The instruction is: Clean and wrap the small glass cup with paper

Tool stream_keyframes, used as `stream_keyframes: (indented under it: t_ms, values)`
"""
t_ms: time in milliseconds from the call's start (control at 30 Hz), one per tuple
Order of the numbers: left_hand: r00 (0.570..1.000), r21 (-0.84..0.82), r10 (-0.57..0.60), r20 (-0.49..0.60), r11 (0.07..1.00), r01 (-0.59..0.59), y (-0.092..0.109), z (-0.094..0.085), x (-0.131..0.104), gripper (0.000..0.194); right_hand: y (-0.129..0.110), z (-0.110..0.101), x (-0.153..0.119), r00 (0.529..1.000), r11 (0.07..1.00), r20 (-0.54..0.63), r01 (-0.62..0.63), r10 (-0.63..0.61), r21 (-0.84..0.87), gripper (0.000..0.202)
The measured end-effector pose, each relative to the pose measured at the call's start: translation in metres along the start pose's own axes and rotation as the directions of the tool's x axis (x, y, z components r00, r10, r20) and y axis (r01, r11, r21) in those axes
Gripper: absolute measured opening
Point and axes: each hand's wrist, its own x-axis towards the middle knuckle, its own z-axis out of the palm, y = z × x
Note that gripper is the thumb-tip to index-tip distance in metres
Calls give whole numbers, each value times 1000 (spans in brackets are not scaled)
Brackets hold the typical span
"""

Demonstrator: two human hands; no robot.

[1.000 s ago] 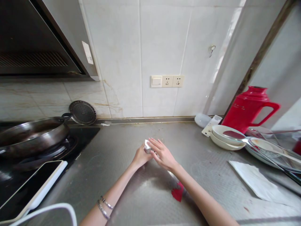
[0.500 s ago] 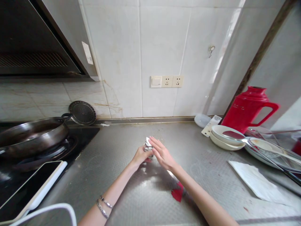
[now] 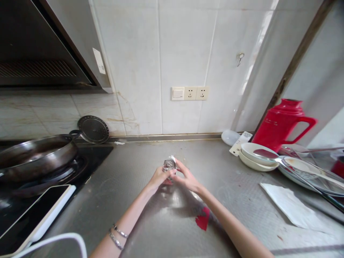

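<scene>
Grasping small shiny object (image 3: 169,165) over steel counter (image 3: 139,222) in curled left hand (image 3: 159,177); touching its right side with right hand (image 3: 189,180), can't tell if gripping. Can't see far-side fingertips. Cut off at left: pan (image 3: 51,154), phone (image 3: 34,215). Can't read print on red thermos flask (image 3: 279,125) or hood sticker (image 3: 99,61).

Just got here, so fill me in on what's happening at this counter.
A person's left hand and right hand together hold a small, shiny silvery object over the metal counter. A torn red scrap lies nearer the person, by the right forearm. A pan sits on the stove to the left.
</scene>
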Motion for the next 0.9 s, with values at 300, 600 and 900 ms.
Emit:
stream_keyframes:
  t_ms: [300, 600, 900]
  values:
    - [988, 69, -42, 147, 997, 32, 5, -2, -3, 58, 10, 8, 1, 997, 996, -52, 53, -49, 70, 94]
    - [967, 173, 90, 240, 976, -133, -11, -8, 2, 103, 4, 4, 8, 987, 908, -55, -115, 150, 404, 66]
    - [935, 350, 340, 96, 868, -352, -16, -4, 3, 98, -13, 6, 6, 979, 891, -8, -181, 202, 416, 50]
